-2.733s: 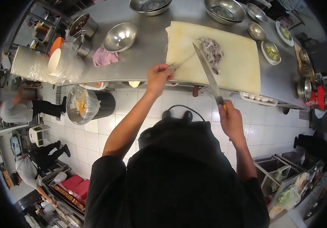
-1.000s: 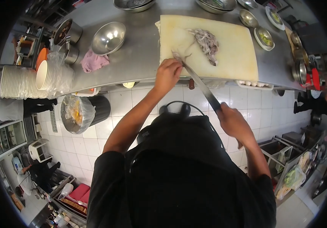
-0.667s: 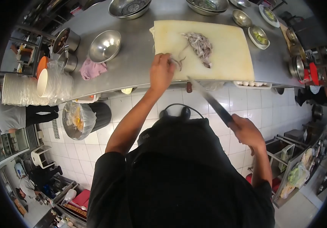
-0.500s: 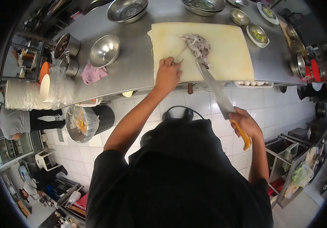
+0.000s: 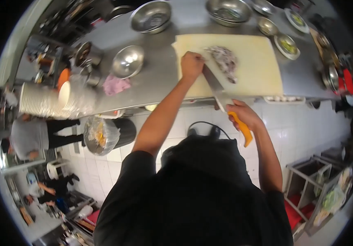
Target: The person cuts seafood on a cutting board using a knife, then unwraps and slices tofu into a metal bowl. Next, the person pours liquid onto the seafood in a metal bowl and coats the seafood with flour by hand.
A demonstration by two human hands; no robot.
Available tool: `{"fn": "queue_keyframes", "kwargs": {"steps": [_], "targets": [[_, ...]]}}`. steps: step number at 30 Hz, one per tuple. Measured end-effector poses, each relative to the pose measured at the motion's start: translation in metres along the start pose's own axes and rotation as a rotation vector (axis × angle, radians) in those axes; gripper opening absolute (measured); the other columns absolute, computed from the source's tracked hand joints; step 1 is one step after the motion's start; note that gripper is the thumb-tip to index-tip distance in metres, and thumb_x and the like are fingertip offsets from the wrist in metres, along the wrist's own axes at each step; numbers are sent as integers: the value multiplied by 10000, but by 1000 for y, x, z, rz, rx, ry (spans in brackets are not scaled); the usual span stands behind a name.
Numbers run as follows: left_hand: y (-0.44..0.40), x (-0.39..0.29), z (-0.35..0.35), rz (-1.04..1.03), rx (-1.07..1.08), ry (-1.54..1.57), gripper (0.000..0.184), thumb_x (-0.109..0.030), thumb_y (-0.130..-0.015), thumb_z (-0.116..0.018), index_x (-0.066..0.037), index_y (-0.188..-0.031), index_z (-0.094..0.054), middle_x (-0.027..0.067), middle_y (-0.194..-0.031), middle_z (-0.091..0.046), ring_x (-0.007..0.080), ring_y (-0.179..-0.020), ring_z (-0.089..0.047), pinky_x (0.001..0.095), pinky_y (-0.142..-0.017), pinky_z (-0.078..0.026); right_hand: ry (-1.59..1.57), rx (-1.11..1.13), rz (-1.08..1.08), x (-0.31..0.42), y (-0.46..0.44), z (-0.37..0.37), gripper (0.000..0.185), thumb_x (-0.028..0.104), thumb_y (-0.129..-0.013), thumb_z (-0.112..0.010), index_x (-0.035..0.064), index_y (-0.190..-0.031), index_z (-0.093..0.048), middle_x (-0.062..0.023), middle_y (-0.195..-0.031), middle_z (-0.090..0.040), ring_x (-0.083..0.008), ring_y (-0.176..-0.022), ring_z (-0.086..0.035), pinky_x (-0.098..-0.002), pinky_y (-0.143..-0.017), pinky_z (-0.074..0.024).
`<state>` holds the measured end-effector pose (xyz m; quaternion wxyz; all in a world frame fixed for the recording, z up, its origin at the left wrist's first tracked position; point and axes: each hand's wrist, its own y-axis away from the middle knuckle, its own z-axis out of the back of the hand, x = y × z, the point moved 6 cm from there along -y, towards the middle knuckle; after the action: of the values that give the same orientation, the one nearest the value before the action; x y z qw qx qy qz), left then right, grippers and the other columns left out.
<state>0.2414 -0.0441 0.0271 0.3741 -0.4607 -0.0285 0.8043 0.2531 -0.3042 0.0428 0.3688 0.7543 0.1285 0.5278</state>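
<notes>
The person wears a plain black shirt with short sleeves. The left sleeve sits at ten o'clock, the right sleeve at three. Dark shoes peek out at twelve, where a thin black cord curves around.

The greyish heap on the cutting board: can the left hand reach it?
Probably yes: the left hand is close by at the cutting board, and past the tip of the knife the way to the heap looks free.
</notes>
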Motion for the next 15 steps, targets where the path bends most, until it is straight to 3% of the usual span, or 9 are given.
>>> {"fn": "queue_keyframes", "kwargs": {"steps": [2, 7, 8, 9, 10, 12, 15], "targets": [[-3, -6, 45, 46, -62, -31, 140, -107, -640, -683, -39, -761, -701, 180, -821, -643, 319, -763, -635, 380, -735, -508, 63, 42, 22, 17, 5, -13, 259, 249, -891, -532, 66, -1064, -474, -39, -599, -462, -112, -362, -420, -256, -317, -347], [-24, 9, 161, -21, -364, -149, 135, -117, -696, -650, -37, -794, -699, 169, -869, -646, 322, -729, -629, 386, -705, -485, 246, 151, 200, 74, -5, -70, 242, 251, -892, -507, 26, -976, -472, -51, -605, -475, -121, -384, -436, -262, -339, -354], [-32, 15, 184, -47, -340, -176, 155, -130, -705, -654, -33, -816, -703, 164, -844, -662, 314, -747, -637, 377, -713, -486, 260, 172, 224, 82, -6, -79, 245, 249, -888, -508, 19, -960, -467, -54, -607, -478, -125, -392, -443, -270, -348, -362], [-40, 46, 201, 16, -361, -134, 169, -151, -704, -675, -33, -820, -707, 165, -807, -670, 322, -752, -640, 380, -720, -486, 279, 179, 217, 88, -6, -86, 232, 239, -884, -509, 18, -941, -465, -54, -607, -477, -126, -397, -444, -276, -356, -367], [-48, 86, 209, 156, -338, -154, 212, -163, -715, -682, -37, -883, -702, 172, -874, -662, 332, -797, -635, 404, -746, -485, 295, 190, 208, 89, -3, -88, 220, 228, -879, -509, 17, -922, -464, -54, -607, -476, -127, -402, -446, -282, -364, -373], [-51, 131, 214, 151, -168, -646, 277, -170, -718, -688, -38, -961, -683, 175, -952, -641, 346, -872, -618, 421, -795, -474, 300, 92, 197, 77, 4, -71, 203, 218, -877, -506, 21, -917, -478, -50, -606, -475, -128, -402, -446, -285, -365, -374], [-29, 50, 188, -138, -242, -602, 292, -147, -717, -687, -32, -984, -663, 169, -1004, -618, 353, -909, -598, 423, -823, -464, 212, -106, 182, 58, 38, -31, 183, 211, -880, -493, 31, -913, -505, -40, -605, -471, -126, -398, -448, -279, -357, -374]]}}
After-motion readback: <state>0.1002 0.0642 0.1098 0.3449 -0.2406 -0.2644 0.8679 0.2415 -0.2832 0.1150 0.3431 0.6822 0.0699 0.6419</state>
